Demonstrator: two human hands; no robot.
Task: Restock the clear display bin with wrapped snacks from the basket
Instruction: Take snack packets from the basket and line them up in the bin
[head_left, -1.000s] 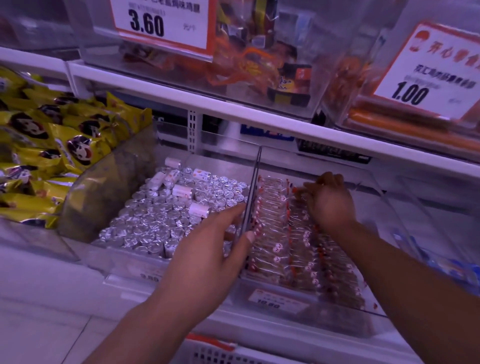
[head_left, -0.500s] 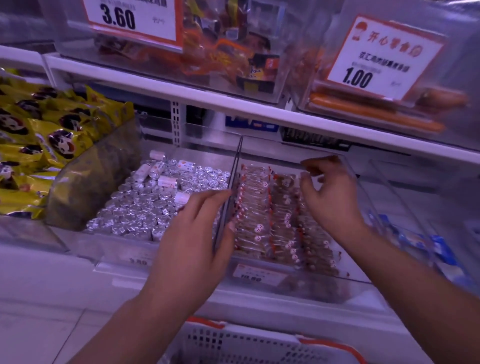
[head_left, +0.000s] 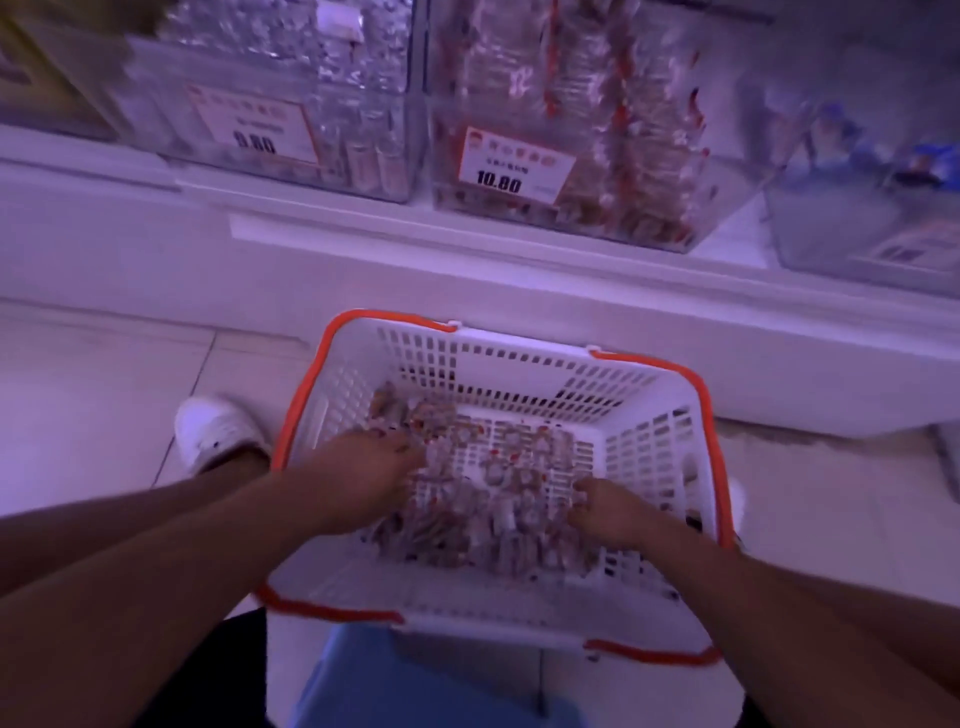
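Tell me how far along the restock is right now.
Partly done: the bin tagged 10.80 already holds rows of red-tied snacks. In hand: left hand and right hand are both down in the basket on the floor, among the loose snacks; whether either has closed on any yet is too blurred to tell. Left: a good layer still covers the basket bottom, so several more loads seem likely.

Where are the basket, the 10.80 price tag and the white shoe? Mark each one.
basket (head_left: 524, 364): head view, far white wall.
10.80 price tag (head_left: 511, 166): head view, middle of the label.
white shoe (head_left: 213, 428): head view, its toe.
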